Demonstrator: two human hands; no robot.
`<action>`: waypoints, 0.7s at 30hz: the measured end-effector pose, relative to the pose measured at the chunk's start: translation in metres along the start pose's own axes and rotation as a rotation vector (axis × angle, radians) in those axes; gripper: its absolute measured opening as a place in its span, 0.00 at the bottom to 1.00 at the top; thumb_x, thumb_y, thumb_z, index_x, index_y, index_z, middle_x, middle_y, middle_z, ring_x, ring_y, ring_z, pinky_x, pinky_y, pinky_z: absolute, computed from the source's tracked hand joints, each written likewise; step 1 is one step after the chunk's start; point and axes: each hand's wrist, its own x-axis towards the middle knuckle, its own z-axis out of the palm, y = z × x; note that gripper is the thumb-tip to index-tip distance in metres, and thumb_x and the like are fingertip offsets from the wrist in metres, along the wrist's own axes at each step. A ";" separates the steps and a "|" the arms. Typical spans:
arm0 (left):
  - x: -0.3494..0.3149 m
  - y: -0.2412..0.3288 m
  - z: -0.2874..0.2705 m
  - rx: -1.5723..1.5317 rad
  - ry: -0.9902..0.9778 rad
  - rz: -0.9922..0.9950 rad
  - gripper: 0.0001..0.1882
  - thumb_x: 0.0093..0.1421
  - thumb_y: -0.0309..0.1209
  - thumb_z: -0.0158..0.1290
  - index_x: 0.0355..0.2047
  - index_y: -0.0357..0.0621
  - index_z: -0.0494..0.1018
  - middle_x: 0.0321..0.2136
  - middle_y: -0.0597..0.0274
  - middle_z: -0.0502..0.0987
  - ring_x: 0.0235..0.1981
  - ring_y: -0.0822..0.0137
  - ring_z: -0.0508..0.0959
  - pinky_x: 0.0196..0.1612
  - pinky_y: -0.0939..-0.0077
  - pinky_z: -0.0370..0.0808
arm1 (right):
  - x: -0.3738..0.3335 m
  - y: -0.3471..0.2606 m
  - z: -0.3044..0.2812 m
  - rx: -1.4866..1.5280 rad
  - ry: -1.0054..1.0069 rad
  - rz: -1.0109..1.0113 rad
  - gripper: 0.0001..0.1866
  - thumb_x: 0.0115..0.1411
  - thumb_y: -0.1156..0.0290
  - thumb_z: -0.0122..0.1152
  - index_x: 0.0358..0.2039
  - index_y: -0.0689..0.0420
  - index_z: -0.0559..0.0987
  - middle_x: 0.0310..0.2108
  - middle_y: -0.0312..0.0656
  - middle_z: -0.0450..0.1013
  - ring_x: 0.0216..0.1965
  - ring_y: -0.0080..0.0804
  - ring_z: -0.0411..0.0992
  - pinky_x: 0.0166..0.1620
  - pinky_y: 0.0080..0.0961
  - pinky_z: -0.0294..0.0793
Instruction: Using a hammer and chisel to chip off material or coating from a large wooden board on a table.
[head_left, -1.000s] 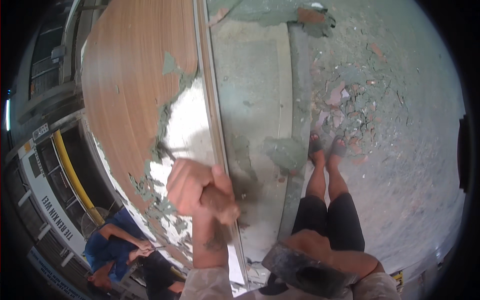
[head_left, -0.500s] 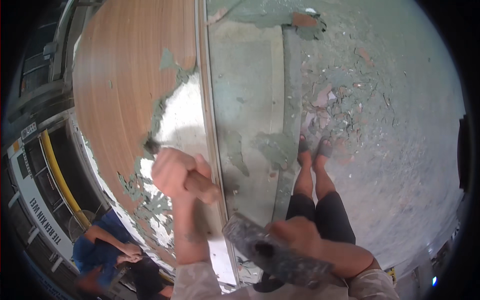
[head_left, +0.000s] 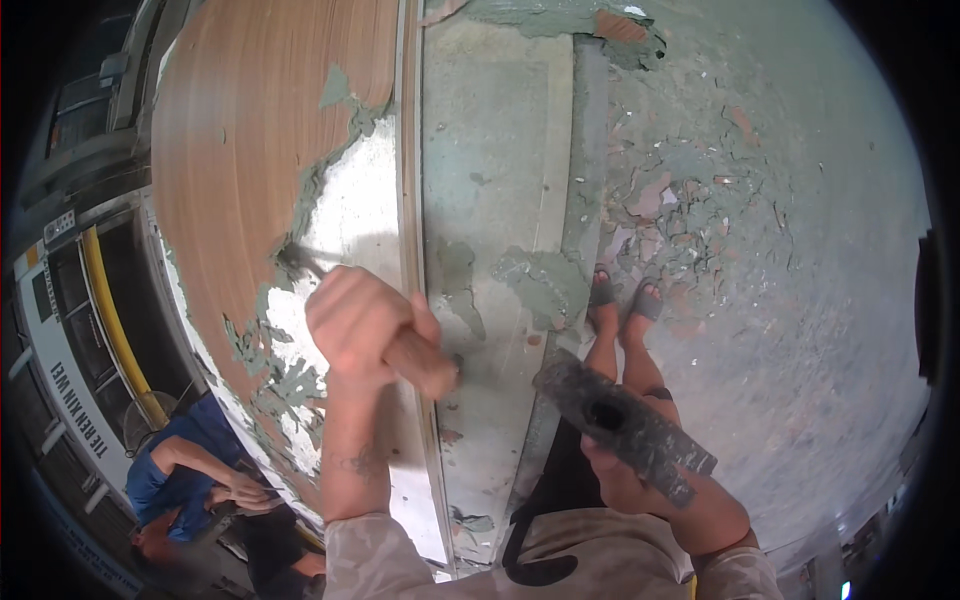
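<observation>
Brown veneer [head_left: 255, 130], upper left: stripping, I judge. Left hand [head_left: 352, 318] grips a tool [head_left: 425, 368], right hand [head_left: 622, 482] a hammer [head_left: 645, 438], fingers closed; next calls for a square blow.

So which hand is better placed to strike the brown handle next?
Probably the right hand: it holds the hammer, while the left hand grips the brown handle near the wood-grain surface's ragged edge.

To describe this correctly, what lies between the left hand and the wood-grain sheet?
In the head view, a dark chisel-like shaft runs from the left hand to the ragged edge of the wood-grain sheet, over a white patch.
</observation>
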 end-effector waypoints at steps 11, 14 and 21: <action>0.012 -0.021 0.010 0.017 0.129 0.140 0.18 0.38 0.26 0.63 0.12 0.49 0.60 0.13 0.67 0.60 0.13 0.64 0.61 0.19 0.69 0.55 | -0.018 -0.012 -0.009 -0.080 0.068 0.136 0.36 0.73 0.35 0.45 0.47 0.63 0.71 0.25 0.33 0.65 0.21 0.18 0.61 0.23 0.19 0.56; -0.008 -0.018 0.009 0.024 -0.005 0.134 0.16 0.28 0.36 0.59 0.13 0.52 0.61 0.13 0.70 0.56 0.15 0.66 0.62 0.21 0.72 0.56 | -0.021 -0.003 -0.009 -0.093 0.051 0.178 0.36 0.73 0.35 0.45 0.48 0.63 0.71 0.25 0.34 0.65 0.20 0.19 0.61 0.24 0.20 0.57; -0.008 -0.026 0.016 0.002 -0.109 0.155 0.16 0.40 0.25 0.64 0.14 0.48 0.63 0.14 0.65 0.62 0.14 0.63 0.65 0.19 0.69 0.58 | -0.001 0.037 0.041 -0.071 0.106 -0.110 0.40 0.66 0.23 0.48 0.32 0.54 0.77 0.22 0.37 0.67 0.20 0.32 0.65 0.26 0.31 0.68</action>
